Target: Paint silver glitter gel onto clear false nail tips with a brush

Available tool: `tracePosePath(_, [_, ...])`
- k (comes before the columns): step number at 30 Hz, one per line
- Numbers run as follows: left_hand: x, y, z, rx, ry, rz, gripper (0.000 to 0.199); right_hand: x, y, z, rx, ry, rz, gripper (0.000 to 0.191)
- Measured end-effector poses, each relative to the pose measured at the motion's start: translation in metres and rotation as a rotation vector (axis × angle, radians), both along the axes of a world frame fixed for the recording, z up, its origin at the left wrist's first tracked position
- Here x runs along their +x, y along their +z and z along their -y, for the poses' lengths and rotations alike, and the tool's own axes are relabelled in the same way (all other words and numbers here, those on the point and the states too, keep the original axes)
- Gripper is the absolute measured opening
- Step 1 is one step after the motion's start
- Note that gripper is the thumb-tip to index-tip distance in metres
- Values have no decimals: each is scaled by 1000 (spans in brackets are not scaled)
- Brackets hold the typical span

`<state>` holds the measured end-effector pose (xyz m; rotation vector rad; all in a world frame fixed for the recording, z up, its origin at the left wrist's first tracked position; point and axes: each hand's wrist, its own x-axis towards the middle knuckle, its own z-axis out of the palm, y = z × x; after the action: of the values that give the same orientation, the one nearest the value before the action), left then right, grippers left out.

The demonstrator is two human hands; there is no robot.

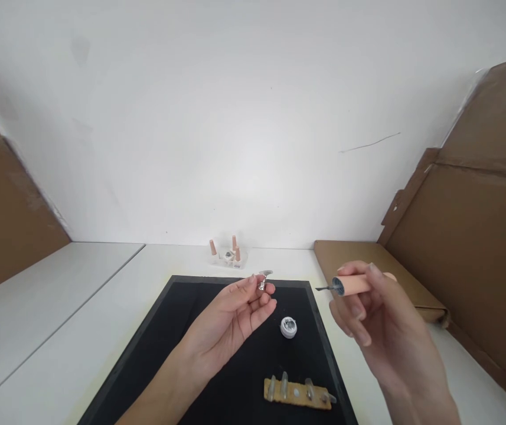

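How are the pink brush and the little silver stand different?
The pink brush looks longer; the silver stand looks tiny. The brush is held sideways, while the stand is roughly upright. The brush ends in a dark tip; the stand has a clear curved piece on top. Both are held up: brush in the right hand, stand in the left hand.

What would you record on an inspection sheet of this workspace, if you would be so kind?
Surface: black mat on a white table.
Working things: brush with peach handle, clear tip on a silvery stand, white round pot, tan strip bearing clear pieces.
Clutter: peach caps at a clear holder behind the mat; flat cardboard at right.
Hands: left hand pinches the stand; right hand grips the handle, bristles apart from the tip.
Cables: nothing seen.
Surroundings: white wall with a thin dark line; cardboard panels both sides.
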<state>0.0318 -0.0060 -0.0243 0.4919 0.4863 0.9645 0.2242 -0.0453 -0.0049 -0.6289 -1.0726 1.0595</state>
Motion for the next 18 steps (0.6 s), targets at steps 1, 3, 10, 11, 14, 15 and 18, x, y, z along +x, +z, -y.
tracePosePath(1, [0, 0, 0, -9, 9, 1, 28, 1, 1, 0, -9, -4, -9, 25])
tracePosePath(3, [1, 1, 1, -29, 27, -4, 28, 2, 3, -2, -28, -6, -17, 25])
tracePosePath(10, [4, -1, -1, -61, -20, -12, 20, -1, -9, -3, 63, -232, 166, 34])
tracePosePath(11, [4, -2, 0, -47, -40, -11, 16, -2, -11, -2, 97, -289, 245, 37])
tracePosePath(14, [2, -3, 4, 18, -102, -15, 5, -6, -13, 3, 178, -415, 474, 27])
tracePosePath(15, [1, -3, 6, 50, -123, -24, 3, -8, -13, 5, 208, -455, 527, 23])
tracePosePath(18, [-1, -3, 10, 156, -178, -76, 7, -12, -12, 9, 353, -568, 633, 18])
